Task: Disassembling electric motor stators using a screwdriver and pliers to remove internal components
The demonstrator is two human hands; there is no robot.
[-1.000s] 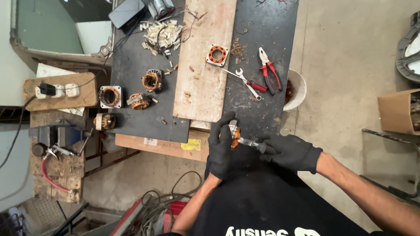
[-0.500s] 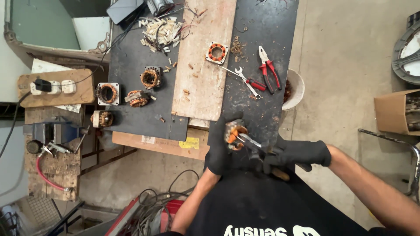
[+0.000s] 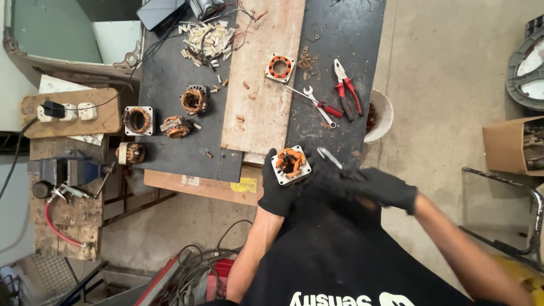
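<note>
The left hand (image 3: 279, 190) grips a stator (image 3: 291, 162) at the table's (image 3: 340, 34) near edge, its opening tilted up so the windings face the tool (image 3: 330, 157) that the right hand (image 3: 382, 187) holds closed around it.

On the desk (image 3: 170, 68), the wooden board (image 3: 266, 113) offers bare room ahead of the hands, while the red pliers (image 3: 347, 93), wrench (image 3: 317, 105) and orange-wound stator (image 3: 279, 67) crowd the right, and four stators (image 3: 164, 122) block the left.
</note>
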